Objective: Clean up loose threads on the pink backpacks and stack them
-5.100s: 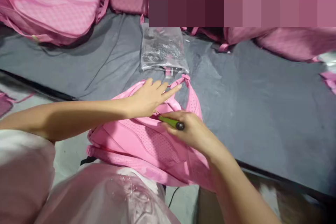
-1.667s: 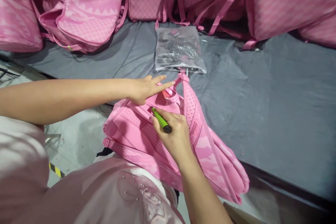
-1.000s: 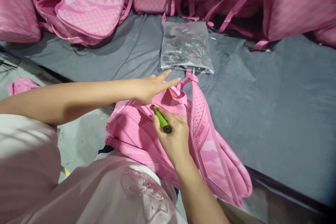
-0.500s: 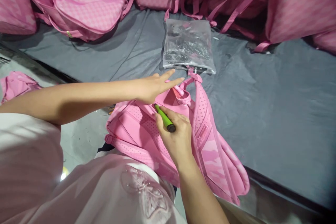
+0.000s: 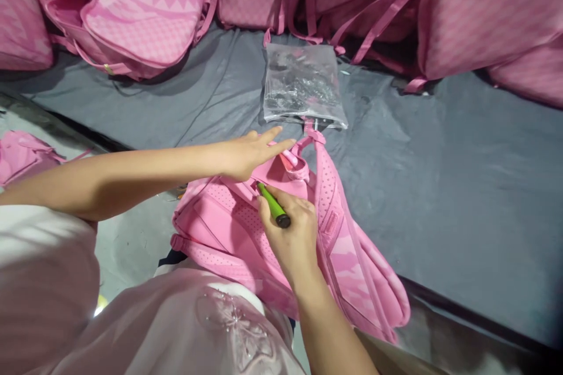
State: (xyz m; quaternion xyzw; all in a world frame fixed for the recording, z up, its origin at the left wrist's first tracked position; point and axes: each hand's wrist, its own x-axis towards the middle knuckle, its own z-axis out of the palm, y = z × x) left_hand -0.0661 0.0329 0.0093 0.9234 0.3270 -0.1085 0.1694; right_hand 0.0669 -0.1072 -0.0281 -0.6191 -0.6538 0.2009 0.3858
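At the frame's center, the right hand [image 5: 291,224] grasps a green tool [image 5: 273,205]; the left hand [image 5: 244,156] (grip unclenched, splayed wide) lies on a pink backpack [image 5: 222,224].

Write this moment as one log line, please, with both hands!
left hand: spread on backpack | right hand: holding green tool at backpack | pouch: on grey cloth, beyond backpack | other bags: along far side

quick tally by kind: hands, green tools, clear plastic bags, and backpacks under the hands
Hands: 2 (left hand, right hand)
Green tool: 1
Clear plastic bag: 1
Pink backpack under the hands: 1
Total: 5
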